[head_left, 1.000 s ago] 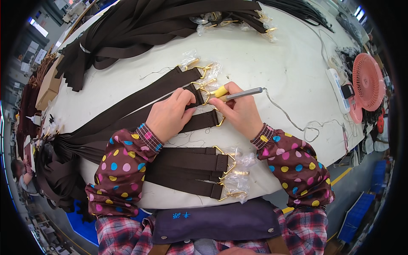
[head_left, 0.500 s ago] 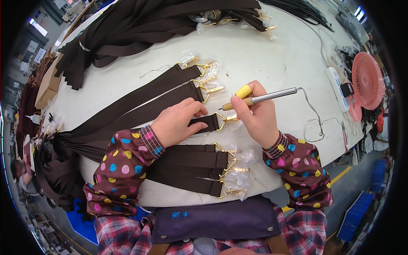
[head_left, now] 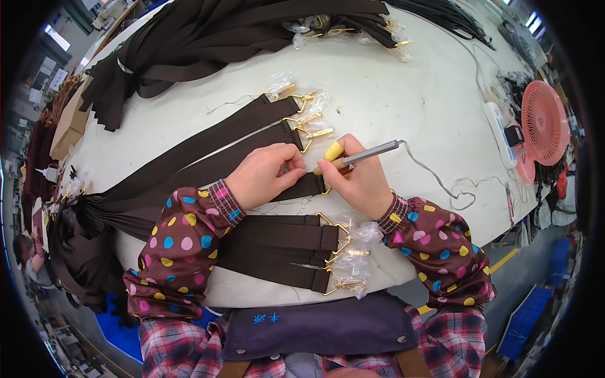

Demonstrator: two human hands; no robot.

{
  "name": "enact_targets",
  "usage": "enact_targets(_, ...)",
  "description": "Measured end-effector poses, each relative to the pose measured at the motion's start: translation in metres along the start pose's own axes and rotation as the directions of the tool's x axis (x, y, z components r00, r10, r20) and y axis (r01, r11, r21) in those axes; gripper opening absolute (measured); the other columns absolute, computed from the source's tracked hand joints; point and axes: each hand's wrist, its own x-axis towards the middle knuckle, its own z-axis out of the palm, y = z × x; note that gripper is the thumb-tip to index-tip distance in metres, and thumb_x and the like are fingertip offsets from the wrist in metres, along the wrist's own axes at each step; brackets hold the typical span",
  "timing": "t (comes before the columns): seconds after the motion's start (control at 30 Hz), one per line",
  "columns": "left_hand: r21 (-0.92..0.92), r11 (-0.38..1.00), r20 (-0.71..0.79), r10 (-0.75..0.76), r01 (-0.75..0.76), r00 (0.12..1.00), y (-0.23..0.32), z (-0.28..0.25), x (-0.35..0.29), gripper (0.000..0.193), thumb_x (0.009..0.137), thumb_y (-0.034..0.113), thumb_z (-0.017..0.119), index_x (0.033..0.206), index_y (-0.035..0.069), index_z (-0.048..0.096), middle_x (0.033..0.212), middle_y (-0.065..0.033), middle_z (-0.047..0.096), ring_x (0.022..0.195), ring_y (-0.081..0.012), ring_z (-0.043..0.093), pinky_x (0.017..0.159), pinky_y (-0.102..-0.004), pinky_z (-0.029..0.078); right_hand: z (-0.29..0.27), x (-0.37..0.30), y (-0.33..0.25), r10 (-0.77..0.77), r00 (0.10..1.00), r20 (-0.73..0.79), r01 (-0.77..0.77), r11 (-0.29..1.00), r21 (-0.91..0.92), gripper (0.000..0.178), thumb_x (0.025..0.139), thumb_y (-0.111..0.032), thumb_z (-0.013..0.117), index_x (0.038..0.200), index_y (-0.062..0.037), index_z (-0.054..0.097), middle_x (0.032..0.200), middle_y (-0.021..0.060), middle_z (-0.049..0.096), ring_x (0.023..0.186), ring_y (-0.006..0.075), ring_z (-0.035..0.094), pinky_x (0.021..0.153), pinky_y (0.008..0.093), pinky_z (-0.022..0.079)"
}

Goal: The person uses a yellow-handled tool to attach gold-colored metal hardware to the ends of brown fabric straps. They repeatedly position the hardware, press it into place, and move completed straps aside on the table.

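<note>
My right hand (head_left: 360, 183) grips a pen-shaped electric tool (head_left: 375, 152) with a wooden front part, a grey metal barrel and a cord at its back end. A yellow cover (head_left: 334, 151) sits on a finger of that hand. The tool's tip is hidden at the fingers of my left hand (head_left: 268, 173), whose thumb and forefinger are pinched together. What they hold, if anything, I cannot make out. Under both hands lies the end of a dark brown strap (head_left: 307, 186), its gold buckle partly covered by my right hand. Similar straps (head_left: 271, 234) fan out on either side.
Plastic-wrapped gold hooks (head_left: 353, 255) end the nearer straps. A big bundle of brown straps (head_left: 208, 47) lies at the back of the white table (head_left: 403, 94). To the right are a pink fan (head_left: 545, 121), a white power strip (head_left: 500, 132) and the tool's grey cord (head_left: 435, 179).
My right hand has moved left with the tool, bringing its front end to my left hand. My left finger and thumb, apart before, have closed into a pinch.
</note>
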Motion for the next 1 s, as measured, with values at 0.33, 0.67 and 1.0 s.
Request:
enact_targets(0.33, 0.011, 1.000, 0.001, -0.018, 0.018, 1.000, -0.0026, 0.0014, -0.0002, 0.014, 0.087, 0.016, 0.066, 0.093, 0.004, 0.061, 0.084, -0.0091, 0.061, 0.073, -0.0217, 0.062, 0.065, -0.0333, 0.050, -0.0015, 0.0006, -0.0037, 0.027, 0.998, 0.056, -0.025, 0.999, -0.040, 0.019, 0.090, -0.008, 0.066, 0.090, -0.0012, 0.048, 0.074, 0.0007, 0.056, 0.062, 0.0028, 0.053, 0.053, 0.0199, 0.044)
enact_targets(0.67, 0.013, 1.000, -0.005, -0.007, 0.007, 1.000, -0.0028, 0.0026, -0.0004, 0.014, 0.087, 0.016, 0.066, 0.093, 0.005, 0.061, 0.083, -0.0083, 0.060, 0.071, -0.0208, 0.061, 0.065, -0.0326, 0.050, -0.0010, 0.0005, -0.0032, 0.020, 0.998, 0.056, -0.016, 0.998, -0.061, 0.019, 0.089, -0.008, 0.066, 0.090, -0.0012, 0.048, 0.073, 0.0009, 0.056, 0.061, 0.0031, 0.053, 0.052, 0.0202, 0.044)
enact_targets(1.0, 0.047, 0.999, 0.022, -0.010, 0.009, 1.000, 0.0014, -0.0015, -0.0070, 0.015, 0.087, 0.018, 0.068, 0.093, 0.007, 0.060, 0.089, -0.0068, 0.060, 0.073, -0.0209, 0.062, 0.065, -0.0330, 0.050, -0.0033, -0.0010, -0.0042, 0.025, 1.000, 0.009, -0.025, 1.000, 0.006, 0.023, 0.087, -0.017, 0.069, 0.092, -0.0032, 0.051, 0.070, 0.0074, 0.060, 0.056, 0.0149, 0.058, 0.052, 0.0276, 0.045)
